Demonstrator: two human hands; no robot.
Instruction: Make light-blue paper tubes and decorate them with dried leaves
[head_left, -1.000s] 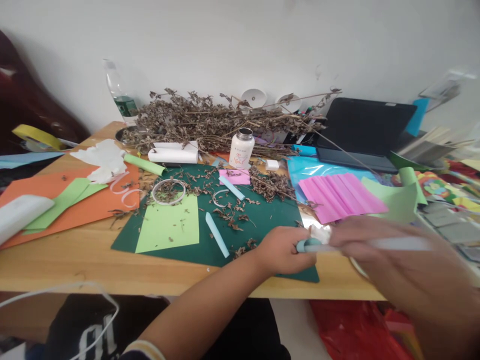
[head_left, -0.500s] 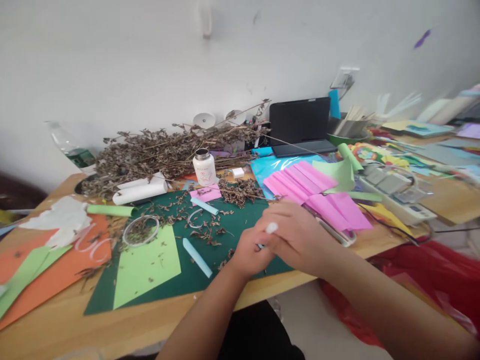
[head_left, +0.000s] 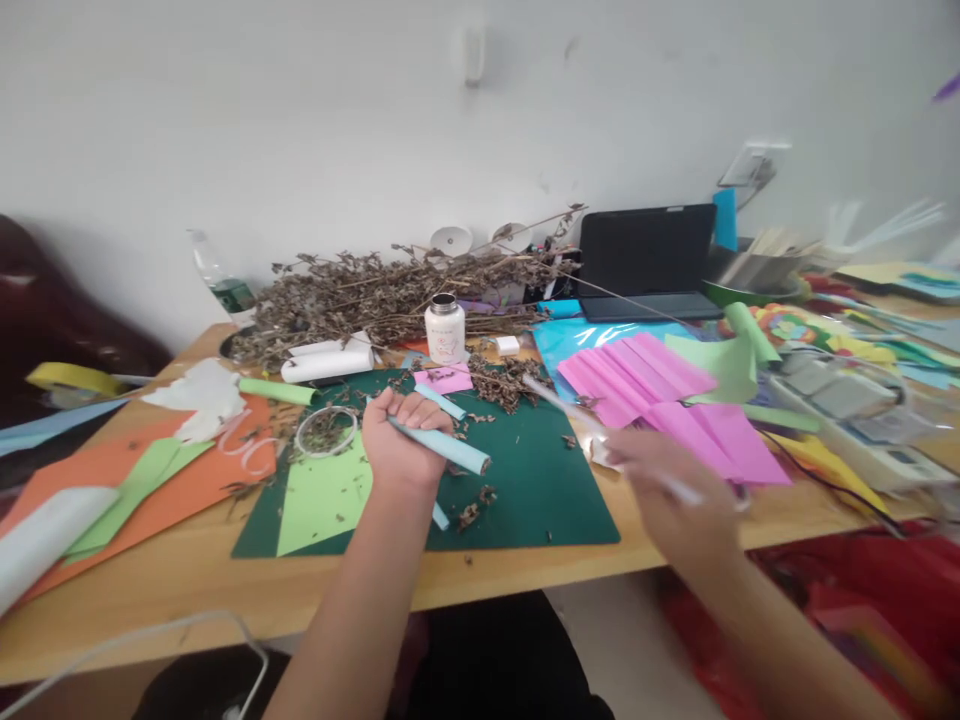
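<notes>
My left hand (head_left: 401, 440) is wrapped round a rolled blue paper tube (head_left: 457, 450), whose near end shows brown dried leaf inside. Over the table's front right, my right hand (head_left: 679, 500), smeared by motion, grips a thin whitish rod (head_left: 556, 398) that points up and left. Beneath my left hand lies a green cutting mat (head_left: 547, 500) scattered with leaf crumbs. Another blue paper roll (head_left: 442, 402) rests just behind that hand, and the tip of one more pokes out below it. A light green sheet (head_left: 319, 505) with a clear ring (head_left: 328, 432) is to its left.
A white bottle without a lid (head_left: 445, 335) stands before a heap of dried stems (head_left: 360, 295). Pink crepe paper (head_left: 637, 380), a laptop (head_left: 646, 262) and a power strip (head_left: 862, 420) are on the right. Orange paper (head_left: 150, 500) and a white roll (head_left: 45, 540) lie left.
My hands, clasped together before, have come apart. My left hand has moved left with the blue tube, and my right hand has moved right with the rod. The view has turned left.
</notes>
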